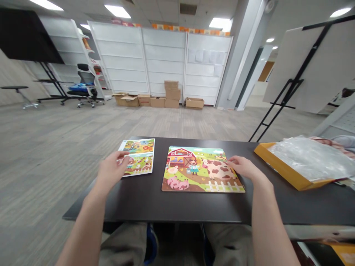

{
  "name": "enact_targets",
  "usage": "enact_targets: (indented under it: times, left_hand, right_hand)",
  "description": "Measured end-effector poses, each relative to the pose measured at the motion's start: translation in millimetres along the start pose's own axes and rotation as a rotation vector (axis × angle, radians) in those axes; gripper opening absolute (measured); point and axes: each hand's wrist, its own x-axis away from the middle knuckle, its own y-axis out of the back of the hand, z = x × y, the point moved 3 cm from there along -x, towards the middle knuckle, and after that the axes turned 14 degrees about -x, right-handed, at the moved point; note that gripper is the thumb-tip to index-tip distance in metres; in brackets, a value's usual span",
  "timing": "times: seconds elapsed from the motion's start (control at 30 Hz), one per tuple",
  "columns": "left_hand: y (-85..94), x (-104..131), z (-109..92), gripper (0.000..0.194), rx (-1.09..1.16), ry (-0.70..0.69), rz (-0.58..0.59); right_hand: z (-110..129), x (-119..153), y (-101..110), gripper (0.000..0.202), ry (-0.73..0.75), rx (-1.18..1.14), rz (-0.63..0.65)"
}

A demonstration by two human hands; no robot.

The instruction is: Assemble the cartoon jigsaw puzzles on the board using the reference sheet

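Note:
A farm picture board, which looks like a puzzle, lies flat on the dark table, showing a red barn, a farmer, a spotted cow, a pig and a white fence. My right hand rests at its right edge, fingers stretched out and touching the cow part. To the left lies a printed picture sheet with a lion scene above and the same farm scene below. My left hand lies over the sheet's left edge, thumb and fingers apart, covering part of the farm scene.
On the table's right side is a yellow box with clear plastic wrapping in it. The black table ends just before my knees. Beyond stand cardboard boxes, an office chair and a whiteboard stand.

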Motion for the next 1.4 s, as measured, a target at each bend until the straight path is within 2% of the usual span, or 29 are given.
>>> enact_targets:
  times: [0.13,0.2,0.3,0.53,0.7,0.87,0.97,1.07,1.17,1.27,1.4]
  left_hand:
    - [-28.0,15.1,11.5,0.066,-0.303,-0.32,0.163]
    - [-40.6,26.0,14.6,0.076,-0.417,-0.337,0.22]
    - [-47.8,38.0,13.7,0.071,-0.473,-0.334,0.248]
    - [-37.9,35.1,-3.6,0.063,-0.42,-0.342,0.23]
    - [-38.0,26.7,-22.9,0.061,-0.517,-0.291,0.146]
    - [-35.2,21.3,-37.5,0.054,-0.534,-0.312,0.161]
    - [-26.7,20.9,-45.8,0.049,-0.456,-0.284,0.053]
    - [-21.3,26.8,-67.6,0.042,-0.327,-0.415,-0.129]
    - [-26.7,39.3,-102.2,0.039,-0.18,-0.638,-0.17]
    - [-37.2,54.6,-140.5,0.035,-0.088,-0.829,-0.168]
    - [-50.3,70.7,-180.3,0.031,-0.031,-0.966,-0.181]
  right_hand:
    - [2.3,-2.9,-1.5,0.021,-0.002,0.019,-0.007]
    - [0.8,-5.3,-2.3,0.021,0.005,0.009,0.002]
    - [-2.7,-9.6,-2.9,0.021,0.017,0.004,0.008]
    - [-3.0,-12.0,-3.1,0.023,0.012,0.035,0.033]
    - [-0.6,-9.8,-3.0,0.027,0.0,0.045,0.038]
    - [-2.6,-7.0,-3.0,0.024,0.029,0.023,0.033]
    - [-1.7,-4.0,1.1,0.024,0.05,0.029,-0.023]
    - [10.1,1.8,7.0,0.022,0.102,-0.008,-0.123]
    - [34.6,11.9,5.6,0.022,0.192,-0.182,-0.109]
    - [63.4,25.1,-5.9,0.027,0.256,-0.426,0.081]
    - [90.5,40.4,-23.7,0.03,0.281,-0.631,0.374]
